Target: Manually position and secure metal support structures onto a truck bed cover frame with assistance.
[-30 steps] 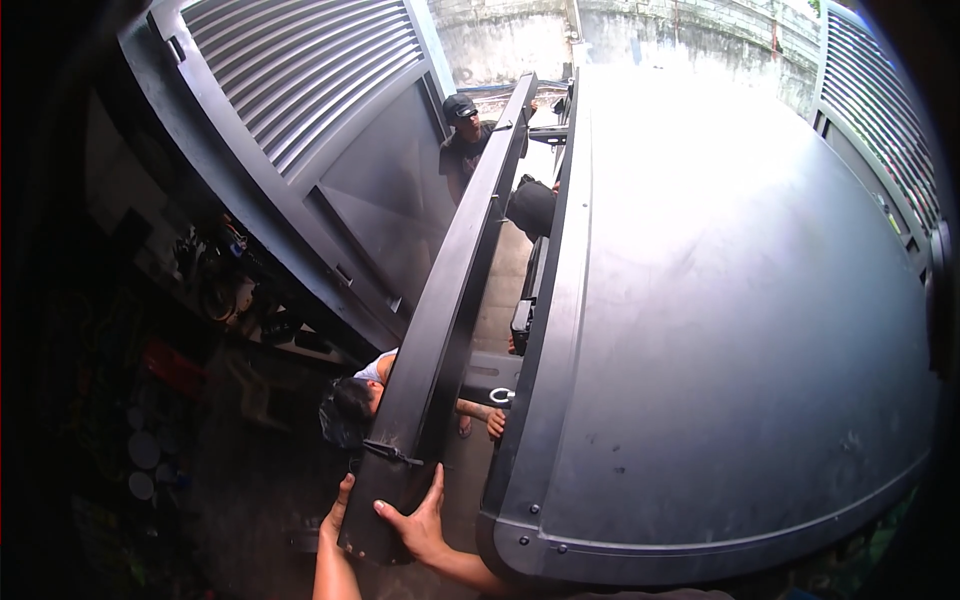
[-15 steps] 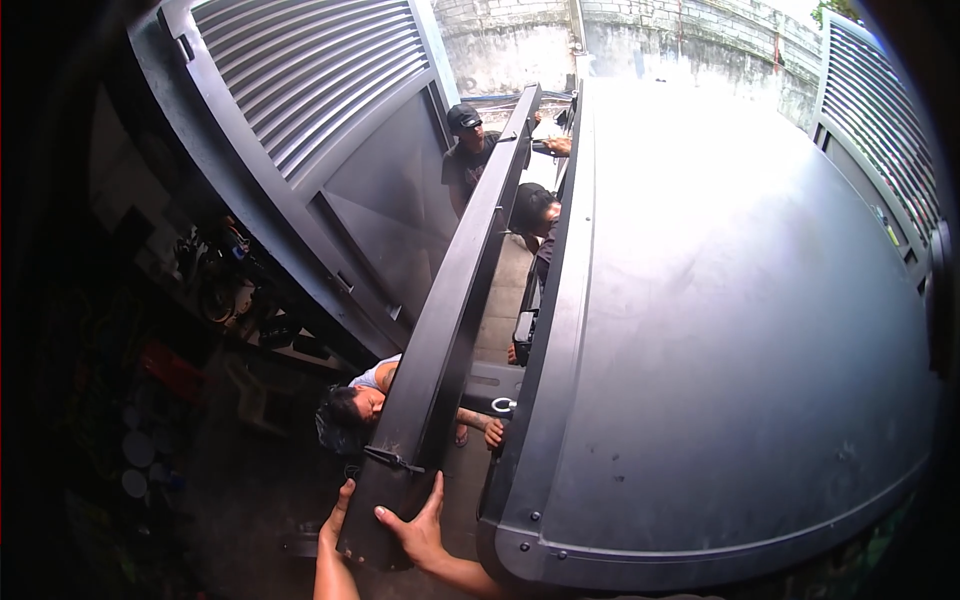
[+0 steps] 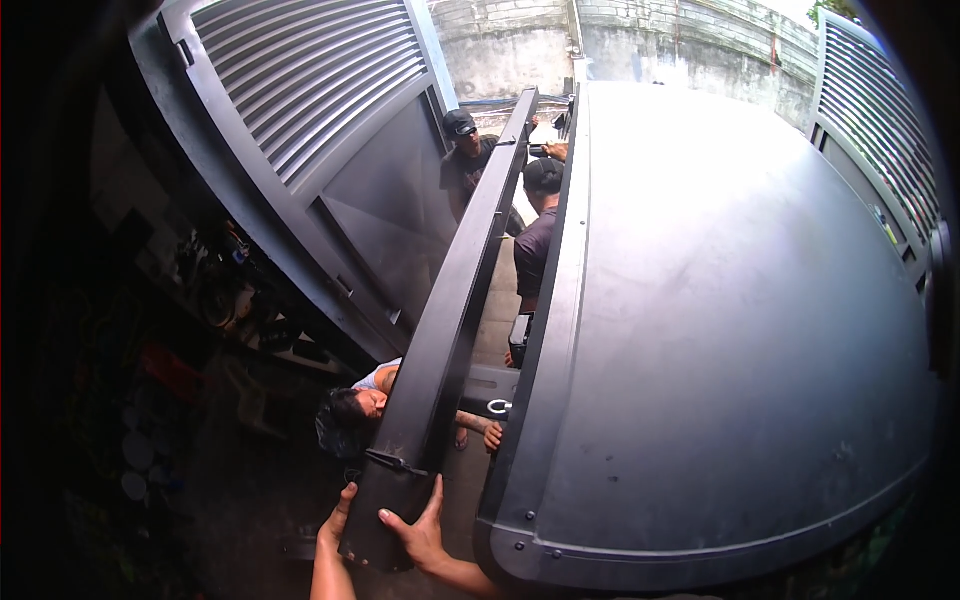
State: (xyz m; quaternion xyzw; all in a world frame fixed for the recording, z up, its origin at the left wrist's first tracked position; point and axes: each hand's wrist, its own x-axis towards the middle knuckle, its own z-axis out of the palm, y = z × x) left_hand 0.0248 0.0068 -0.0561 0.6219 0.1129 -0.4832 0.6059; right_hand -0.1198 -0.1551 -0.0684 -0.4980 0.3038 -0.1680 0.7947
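Both my hands hold the near end of a long, dark, box-shaped beam (image 3: 463,285) that runs away from me at a slant. My left hand (image 3: 336,520) is against its left side with the fingers pointing up. On the other side, my right hand (image 3: 420,530) wraps the edge, thumb lying on the face. A small black clip or strap (image 3: 398,461) crosses the beam just beyond my hands. To the right, separated by a narrow gap, lies a large dark roof-like panel (image 3: 730,380) with bolts along its edge.
One person (image 3: 350,410) crouches left of the beam, a hand (image 3: 493,437) at the panel's edge. Two others, a person in a cap (image 3: 465,165) and a person in a dark shirt (image 3: 535,245), are farther along. A louvred metal gate (image 3: 310,90) stands left; a block wall (image 3: 690,50) is behind.
The person in the dark shirt has straightened, so the back now shows in the gap. The beam's far end has dipped slightly; my hands keep their hold.
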